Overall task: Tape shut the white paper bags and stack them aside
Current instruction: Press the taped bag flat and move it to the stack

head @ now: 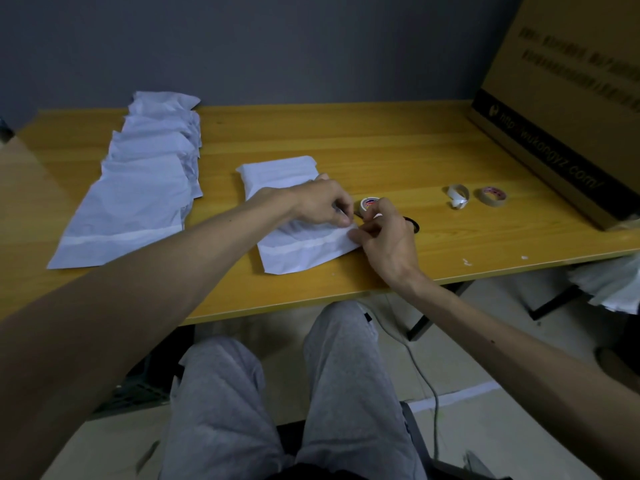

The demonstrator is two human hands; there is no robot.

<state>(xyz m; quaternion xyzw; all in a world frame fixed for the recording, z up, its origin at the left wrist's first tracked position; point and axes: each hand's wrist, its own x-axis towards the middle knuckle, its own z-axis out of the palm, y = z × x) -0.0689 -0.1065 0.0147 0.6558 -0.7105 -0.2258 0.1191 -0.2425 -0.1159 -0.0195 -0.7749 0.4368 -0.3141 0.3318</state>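
One head view only. At frame centre, on the yellow wooden table (381,140): white paper bag (301,247), flat and creased, with a lighter band across its near end. Contents hidden; cannot tell whether filled. Behind it, touching its far edge: second bag (277,171), top folded over, slightly puffed, contents likewise hidden.

From lower left, left hand (322,202), resting on the white paper bag, fingers curled, tips pinching at its right edge. Cannot tell whether a tape end sits between them. From lower right, just beside it, right hand (384,237), fingers curled round the tape roll (369,204), thumb down on the bag's right corner. Roll just off that right edge, upright, between the two sets of fingertips. Both grips closed, neither spread.

Under the right hand, black scissors (414,225), mostly covered. Further right, well apart from the hands: white tape core (457,195) with a loose curling strip, and just beside it a brown tape roll (493,196), flat on the table.

Upper left down to middle left: row of bags (138,188), white, overlapping one another, flat on the table. Upper right: cardboard box (571,116), printed side facing, text blurred, inside not visible. At the right edge, below table level: crumpled white paper (613,285). Bottom of frame: grey trousers (346,393) and a grey cable (426,382) over a pale floor.
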